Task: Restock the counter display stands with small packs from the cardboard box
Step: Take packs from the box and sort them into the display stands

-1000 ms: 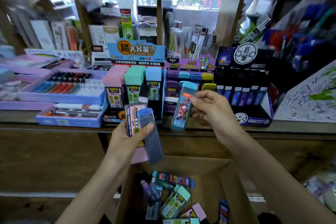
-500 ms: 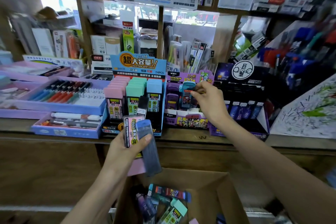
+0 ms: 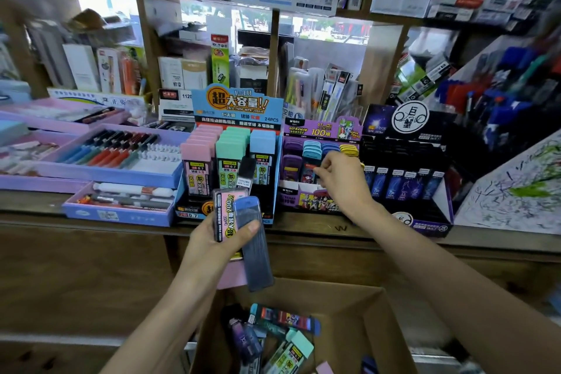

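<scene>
My left hand grips two small packs over the counter's front edge: a pink pack and a grey-blue pack. My right hand reaches into the purple display stand, fingers curled and pinching a light-blue pack that stands in a slot there. To the left is a blue display stand with rows of pink, green and blue packs. The open cardboard box sits below the counter, with several loose packs inside.
A black display stand stands right of the purple one. Purple trays of pens fill the counter's left side. A scribbled white sheet leans at the right. Crowded shelves rise behind the counter.
My right hand carried the light-blue pack from above the box up into the purple stand and set it down in a slot. My left hand kept its two packs almost still.
</scene>
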Action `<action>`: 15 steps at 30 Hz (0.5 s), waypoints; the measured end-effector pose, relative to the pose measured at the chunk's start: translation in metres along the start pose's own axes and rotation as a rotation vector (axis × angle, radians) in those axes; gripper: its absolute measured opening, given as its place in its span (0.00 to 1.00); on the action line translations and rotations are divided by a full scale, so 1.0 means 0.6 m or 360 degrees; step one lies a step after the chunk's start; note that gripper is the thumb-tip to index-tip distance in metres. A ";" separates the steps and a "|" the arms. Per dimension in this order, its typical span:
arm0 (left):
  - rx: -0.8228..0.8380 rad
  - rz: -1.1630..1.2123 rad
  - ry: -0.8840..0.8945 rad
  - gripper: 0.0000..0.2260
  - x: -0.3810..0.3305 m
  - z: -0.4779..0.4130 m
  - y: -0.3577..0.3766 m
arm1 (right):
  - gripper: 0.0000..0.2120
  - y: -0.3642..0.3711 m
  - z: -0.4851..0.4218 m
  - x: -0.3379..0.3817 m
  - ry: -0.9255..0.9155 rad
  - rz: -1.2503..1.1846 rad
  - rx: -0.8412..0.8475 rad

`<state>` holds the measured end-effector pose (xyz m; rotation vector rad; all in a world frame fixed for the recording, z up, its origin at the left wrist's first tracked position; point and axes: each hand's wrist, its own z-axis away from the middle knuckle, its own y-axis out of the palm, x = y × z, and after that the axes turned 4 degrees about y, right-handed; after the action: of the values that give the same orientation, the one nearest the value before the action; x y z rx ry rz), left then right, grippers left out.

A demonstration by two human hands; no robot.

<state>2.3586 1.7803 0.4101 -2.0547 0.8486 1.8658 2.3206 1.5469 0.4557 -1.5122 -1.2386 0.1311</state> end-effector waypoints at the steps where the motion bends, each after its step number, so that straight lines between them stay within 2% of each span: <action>1: -0.0004 0.0014 0.0004 0.18 0.000 -0.001 0.001 | 0.06 -0.001 0.006 0.002 -0.0062 0.0077 -0.0054; 3: -0.0007 0.0042 0.0013 0.16 0.001 -0.003 0.004 | 0.08 -0.006 0.029 0.010 -0.0214 0.0059 -0.0208; 5: -0.0008 0.0078 0.0008 0.12 0.002 -0.005 0.008 | 0.08 -0.010 0.066 0.022 -0.0246 -0.0227 -0.0242; 6: -0.0006 0.0096 0.0002 0.11 0.003 -0.007 0.011 | 0.05 -0.011 0.088 0.028 -0.0205 -0.0453 -0.0129; 8: 0.0007 0.0107 0.0003 0.12 0.004 -0.009 0.019 | 0.04 -0.011 0.134 0.041 -0.0051 -0.0969 0.0370; 10: 0.0023 0.0105 0.0023 0.13 0.004 -0.011 0.029 | 0.05 -0.005 0.168 0.046 0.0066 -0.1224 0.0763; 12: 0.0045 0.0086 0.0044 0.13 0.006 -0.013 0.038 | 0.05 0.004 0.186 0.046 0.0120 -0.1264 0.0874; 15: 0.0084 0.0054 0.0057 0.13 0.008 -0.016 0.054 | 0.07 0.007 0.193 0.039 0.0229 -0.1350 0.0841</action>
<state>2.3484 1.7481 0.4132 -2.0600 0.9371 1.8090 2.2574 1.6406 0.4214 -0.4666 -1.4813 -0.1981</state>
